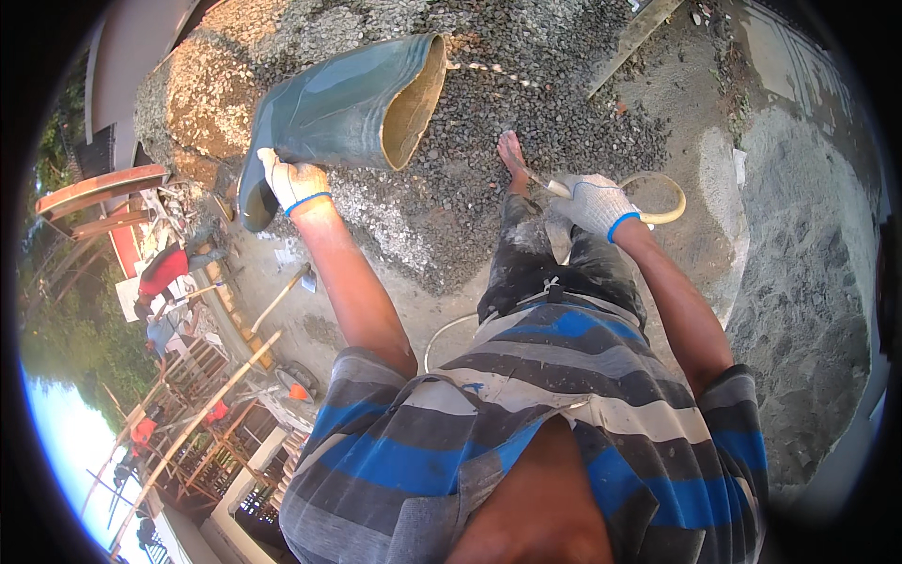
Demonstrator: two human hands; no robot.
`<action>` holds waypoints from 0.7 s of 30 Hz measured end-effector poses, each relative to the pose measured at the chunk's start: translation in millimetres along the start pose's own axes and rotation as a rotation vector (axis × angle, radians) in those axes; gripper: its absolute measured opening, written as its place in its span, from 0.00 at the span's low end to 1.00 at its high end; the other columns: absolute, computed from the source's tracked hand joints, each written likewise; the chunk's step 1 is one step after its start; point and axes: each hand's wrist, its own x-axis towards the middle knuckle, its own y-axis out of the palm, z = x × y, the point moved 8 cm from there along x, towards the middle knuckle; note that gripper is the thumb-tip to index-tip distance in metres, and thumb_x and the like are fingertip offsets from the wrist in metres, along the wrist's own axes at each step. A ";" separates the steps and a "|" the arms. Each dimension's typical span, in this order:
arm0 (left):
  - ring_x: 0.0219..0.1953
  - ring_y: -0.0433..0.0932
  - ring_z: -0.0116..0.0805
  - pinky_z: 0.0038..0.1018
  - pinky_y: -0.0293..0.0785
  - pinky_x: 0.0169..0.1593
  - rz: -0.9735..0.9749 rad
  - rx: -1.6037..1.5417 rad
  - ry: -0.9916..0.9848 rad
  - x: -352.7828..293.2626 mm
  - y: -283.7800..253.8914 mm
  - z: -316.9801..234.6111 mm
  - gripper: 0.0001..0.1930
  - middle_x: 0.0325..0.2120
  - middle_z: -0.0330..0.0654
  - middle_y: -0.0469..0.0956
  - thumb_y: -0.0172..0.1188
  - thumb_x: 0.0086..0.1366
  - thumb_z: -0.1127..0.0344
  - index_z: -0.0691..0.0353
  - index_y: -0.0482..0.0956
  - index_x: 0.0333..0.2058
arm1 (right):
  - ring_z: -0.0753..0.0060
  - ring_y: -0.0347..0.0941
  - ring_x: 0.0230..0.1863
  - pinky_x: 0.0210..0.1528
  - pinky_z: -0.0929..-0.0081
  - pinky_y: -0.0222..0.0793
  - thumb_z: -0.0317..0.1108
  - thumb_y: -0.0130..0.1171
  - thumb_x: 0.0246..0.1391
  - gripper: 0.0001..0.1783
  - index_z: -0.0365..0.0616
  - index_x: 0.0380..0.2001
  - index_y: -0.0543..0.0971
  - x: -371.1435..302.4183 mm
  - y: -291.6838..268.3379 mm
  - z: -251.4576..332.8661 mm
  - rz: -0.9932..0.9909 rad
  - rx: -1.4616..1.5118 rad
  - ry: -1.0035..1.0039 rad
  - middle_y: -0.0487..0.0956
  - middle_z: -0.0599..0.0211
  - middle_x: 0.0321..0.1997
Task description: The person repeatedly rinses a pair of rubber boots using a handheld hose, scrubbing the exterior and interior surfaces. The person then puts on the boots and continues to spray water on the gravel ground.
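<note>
My left hand [289, 180], in a white work glove with a blue cuff, is closed on a dark green rubber boot [324, 103] near its ankle. The boot lies sideways in the air, its wide tan-lined opening facing right. A string of pale drops [484, 67] trails from the boot's rim. My right hand [594, 202], gloved the same way, grips a pale hose [669, 209] near its end. The hose end points up and left, with a thin streak in front of it. My bare foot [511, 158] shows just left of this hand.
Dark gravel [470, 202] covers the ground ahead. A wooden plank [634, 42] lies at the far right of it. Grey sand [799, 282] is heaped on the right. To the left are a person in red [165, 271], a long-handled tool [282, 298] and wooden poles [197, 423].
</note>
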 end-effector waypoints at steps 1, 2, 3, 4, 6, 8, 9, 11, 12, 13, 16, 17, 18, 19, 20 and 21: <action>0.72 0.66 0.52 0.53 0.61 0.76 0.019 -0.011 -0.075 -4.4 -1.7 11.7 0.34 0.72 0.49 0.68 0.47 0.81 0.41 0.63 0.66 0.72 | 0.40 0.84 0.47 0.53 0.48 0.78 0.55 0.59 0.64 0.22 0.47 0.44 0.86 -1.5 -0.5 -1.0 -0.002 0.005 0.008 0.87 0.46 0.42; 0.72 0.67 0.53 0.53 0.60 0.76 0.038 -0.021 -0.150 -9.5 -5.5 23.6 0.34 0.72 0.49 0.68 0.47 0.82 0.42 0.63 0.67 0.72 | 0.40 0.84 0.47 0.53 0.48 0.78 0.55 0.59 0.64 0.23 0.47 0.44 0.86 -3.8 -1.6 -1.4 -0.004 0.011 0.016 0.87 0.46 0.42; 0.72 0.67 0.53 0.53 0.59 0.76 0.054 -0.033 -0.228 -16.1 -5.8 36.5 0.33 0.73 0.50 0.68 0.47 0.82 0.43 0.63 0.67 0.72 | 0.39 0.84 0.47 0.53 0.48 0.78 0.55 0.59 0.64 0.23 0.47 0.44 0.86 -6.6 -2.4 -3.1 -0.003 0.015 0.027 0.87 0.46 0.42; 0.72 0.67 0.53 0.53 0.58 0.77 0.018 -0.020 -0.267 -19.8 -8.3 47.4 0.32 0.73 0.50 0.68 0.47 0.82 0.45 0.64 0.68 0.72 | 0.39 0.84 0.47 0.53 0.48 0.78 0.55 0.58 0.64 0.23 0.46 0.43 0.86 -8.3 -3.2 -4.4 -0.007 0.014 0.030 0.87 0.46 0.42; 0.72 0.68 0.53 0.52 0.58 0.77 0.138 0.367 -0.167 -14.9 -12.4 54.4 0.29 0.72 0.51 0.69 0.46 0.83 0.50 0.65 0.69 0.71 | 0.39 0.84 0.47 0.53 0.47 0.78 0.54 0.59 0.64 0.22 0.46 0.43 0.86 -10.3 -0.8 -9.4 -0.033 0.014 0.038 0.87 0.46 0.41; 0.71 0.69 0.53 0.51 0.58 0.77 0.436 1.133 0.141 6.7 -52.4 55.8 0.27 0.71 0.53 0.70 0.46 0.84 0.54 0.67 0.69 0.70 | 0.39 0.85 0.47 0.53 0.47 0.78 0.54 0.59 0.64 0.22 0.46 0.42 0.85 -9.8 7.0 -4.4 -0.036 0.000 0.014 0.88 0.47 0.41; 0.71 0.69 0.53 0.51 0.59 0.77 0.516 1.291 0.188 9.6 -62.0 63.1 0.26 0.71 0.53 0.71 0.46 0.83 0.56 0.68 0.70 0.70 | 0.39 0.85 0.46 0.52 0.47 0.78 0.54 0.59 0.64 0.22 0.46 0.42 0.85 -11.6 8.8 -4.7 -0.031 -0.022 0.010 0.88 0.47 0.41; 0.69 0.71 0.54 0.52 0.61 0.76 0.654 1.608 0.337 9.5 -82.5 60.2 0.24 0.70 0.55 0.72 0.46 0.83 0.59 0.69 0.71 0.68 | 0.40 0.85 0.46 0.52 0.48 0.78 0.54 0.60 0.64 0.22 0.45 0.42 0.86 -14.6 8.1 1.7 -0.051 -0.028 -0.032 0.88 0.48 0.40; 0.69 0.71 0.54 0.52 0.61 0.76 0.636 1.569 0.287 -11.7 -59.1 86.7 0.24 0.69 0.55 0.72 0.46 0.83 0.60 0.69 0.71 0.68 | 0.41 0.85 0.45 0.51 0.49 0.79 0.54 0.60 0.64 0.22 0.45 0.43 0.86 -23.3 7.2 -7.3 -0.080 -0.026 0.000 0.88 0.49 0.40; 0.69 0.71 0.55 0.53 0.62 0.76 0.604 1.542 0.253 -35.5 -28.5 96.4 0.23 0.69 0.56 0.72 0.46 0.83 0.61 0.69 0.71 0.68 | 0.41 0.86 0.44 0.50 0.49 0.79 0.54 0.60 0.64 0.22 0.45 0.43 0.86 -29.5 0.6 -9.9 -0.117 -0.022 0.011 0.88 0.50 0.40; 0.69 0.72 0.56 0.54 0.63 0.75 0.575 1.558 0.265 -51.3 -30.7 94.0 0.23 0.68 0.57 0.72 0.47 0.82 0.62 0.70 0.71 0.67 | 0.42 0.86 0.44 0.49 0.50 0.80 0.55 0.61 0.65 0.23 0.45 0.44 0.86 -43.5 -23.9 20.9 -0.080 0.092 -0.018 0.88 0.48 0.43; 0.68 0.72 0.57 0.55 0.63 0.75 0.581 1.541 0.266 -53.6 -42.6 98.4 0.22 0.68 0.57 0.72 0.44 0.82 0.63 0.68 0.72 0.67 | 0.42 0.86 0.43 0.49 0.50 0.80 0.55 0.62 0.65 0.23 0.45 0.45 0.86 -47.3 -31.7 31.7 -0.090 0.144 -0.055 0.88 0.47 0.45; 0.68 0.72 0.58 0.55 0.63 0.75 0.570 1.449 0.241 -48.6 -66.4 105.4 0.22 0.68 0.57 0.72 0.42 0.82 0.64 0.67 0.72 0.67 | 0.42 0.86 0.43 0.49 0.50 0.80 0.55 0.62 0.66 0.23 0.45 0.45 0.86 -50.9 -38.7 43.3 -0.098 0.198 -0.098 0.87 0.46 0.46; 0.68 0.72 0.59 0.56 0.63 0.74 0.541 1.293 0.205 -38.7 -98.7 107.6 0.22 0.68 0.58 0.72 0.40 0.81 0.65 0.66 0.72 0.66 | 0.41 0.86 0.43 0.49 0.50 0.80 0.55 0.62 0.66 0.23 0.46 0.46 0.86 -52.7 -44.8 58.7 -0.101 0.259 -0.156 0.87 0.45 0.47; 0.68 0.72 0.60 0.57 0.64 0.74 0.481 0.993 0.095 -31.7 -132.6 110.0 0.23 0.68 0.58 0.72 0.38 0.81 0.66 0.65 0.73 0.66 | 0.40 0.85 0.44 0.50 0.50 0.80 0.54 0.62 0.67 0.22 0.46 0.47 0.86 -55.4 -51.5 71.5 -0.116 0.270 -0.204 0.85 0.41 0.50; 0.68 0.72 0.59 0.56 0.63 0.75 0.450 0.647 -0.161 -36.6 -127.6 137.9 0.22 0.67 0.57 0.73 0.40 0.81 0.65 0.65 0.73 0.66 | 0.39 0.85 0.43 0.49 0.50 0.80 0.53 0.62 0.68 0.22 0.45 0.47 0.86 -57.6 -56.0 73.3 -0.174 0.299 -0.234 0.85 0.41 0.49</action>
